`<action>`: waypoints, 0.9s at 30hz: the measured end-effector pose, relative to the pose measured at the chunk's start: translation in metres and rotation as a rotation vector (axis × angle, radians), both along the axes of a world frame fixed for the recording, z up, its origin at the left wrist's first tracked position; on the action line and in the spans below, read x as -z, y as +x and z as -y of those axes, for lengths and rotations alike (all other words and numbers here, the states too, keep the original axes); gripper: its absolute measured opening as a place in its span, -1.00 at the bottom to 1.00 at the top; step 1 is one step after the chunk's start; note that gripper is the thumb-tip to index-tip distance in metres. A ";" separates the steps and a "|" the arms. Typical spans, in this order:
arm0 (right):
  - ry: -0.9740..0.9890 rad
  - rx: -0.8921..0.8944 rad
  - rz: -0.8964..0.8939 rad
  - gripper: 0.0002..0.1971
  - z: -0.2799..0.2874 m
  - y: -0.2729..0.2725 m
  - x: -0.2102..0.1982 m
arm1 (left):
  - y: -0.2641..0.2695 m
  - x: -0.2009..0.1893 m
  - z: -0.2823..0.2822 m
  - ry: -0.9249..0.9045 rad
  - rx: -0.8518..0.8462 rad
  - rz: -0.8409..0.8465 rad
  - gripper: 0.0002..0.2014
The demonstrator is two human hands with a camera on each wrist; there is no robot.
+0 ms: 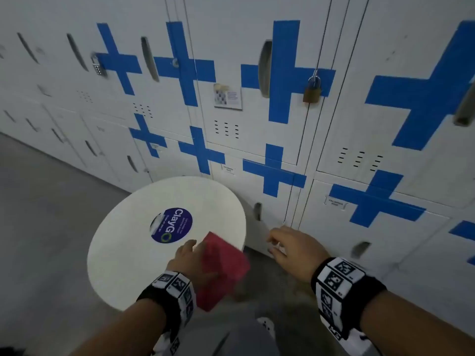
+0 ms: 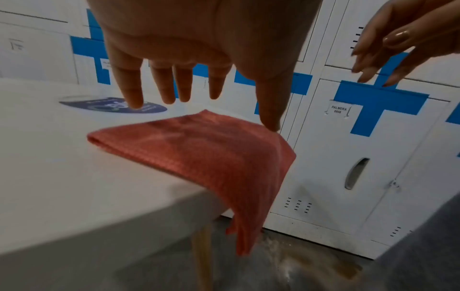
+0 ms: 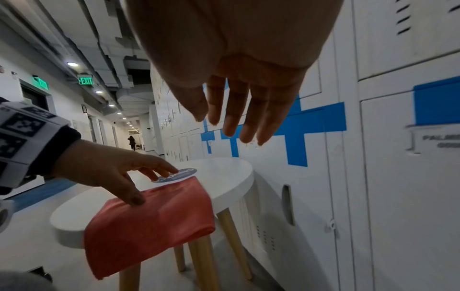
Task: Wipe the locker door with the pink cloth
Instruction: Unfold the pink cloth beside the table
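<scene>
A folded pink cloth (image 1: pixel 221 268) (image 2: pixel 199 153) (image 3: pixel 154 220) lies on a round white stool (image 1: pixel 133 240) (image 2: pixel 49 157) (image 3: pixel 224 177), draped over its near right edge. My left hand (image 1: pixel 187 250) (image 2: pixel 244 112) (image 3: pixel 139 183) hovers just over it with fingers spread and straight, and the thumb tip touches the cloth. My right hand (image 1: pixel 272 245) (image 2: pixel 368 65) (image 3: pixel 224 126) hangs in the air to the right of the stool, relaxed and holding nothing. It is close in front of the white locker doors (image 1: pixel 329 227) (image 2: pixel 331 167) (image 3: pixel 311 196) marked with blue tape crosses.
A brass padlock (image 1: pixel 312 92) hangs on an upper locker, a keypad lock (image 1: pixel 97 66) sits further left, and a paper notice (image 1: pixel 228 96) is stuck between them. The stool has a blue round sticker (image 1: pixel 171 225) and wooden legs (image 3: pixel 234 246). A person (image 3: pixel 132 142) stands far down the corridor.
</scene>
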State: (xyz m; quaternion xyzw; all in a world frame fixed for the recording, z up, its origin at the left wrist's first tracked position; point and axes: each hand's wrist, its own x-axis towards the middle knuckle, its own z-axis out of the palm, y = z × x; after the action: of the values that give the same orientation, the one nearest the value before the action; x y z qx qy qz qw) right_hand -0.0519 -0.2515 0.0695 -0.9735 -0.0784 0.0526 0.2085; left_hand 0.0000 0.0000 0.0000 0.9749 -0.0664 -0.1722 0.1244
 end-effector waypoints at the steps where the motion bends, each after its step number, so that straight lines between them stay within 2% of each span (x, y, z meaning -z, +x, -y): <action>1: -0.004 -0.006 -0.022 -0.77 -0.005 0.004 0.004 | 0.000 0.000 0.000 0.004 0.006 -0.010 -0.09; 8: 0.017 -0.061 -0.017 -0.85 -0.025 0.017 0.018 | 0.004 0.015 -0.005 0.040 0.017 -0.026 -0.04; 13: 0.023 -0.078 -0.064 -0.80 -0.032 0.022 0.029 | 0.011 0.020 -0.005 0.010 0.014 -0.055 -0.08; 17: 0.036 -0.100 -0.106 -0.77 -0.039 0.021 0.041 | 0.013 0.025 -0.004 -0.039 -0.019 -0.123 -0.21; 23: 0.029 -0.113 -0.114 -0.72 -0.042 0.023 0.046 | 0.015 0.026 0.003 -0.276 -0.052 -0.178 -0.45; 25: 0.046 -0.117 -0.111 -0.61 -0.040 0.023 0.048 | 0.015 0.020 0.012 -0.359 -0.032 -0.167 -0.67; 27: 0.076 -0.117 -0.120 -0.40 -0.035 0.021 0.049 | 0.016 0.013 0.026 -0.482 -0.014 -0.183 -0.82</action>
State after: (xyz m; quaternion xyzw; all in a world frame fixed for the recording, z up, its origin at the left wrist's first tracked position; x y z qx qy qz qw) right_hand -0.0305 -0.2161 0.0206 -0.9537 -0.1245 0.1199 0.2460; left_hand 0.0157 -0.0256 -0.0128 0.8978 -0.0871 -0.2381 0.3600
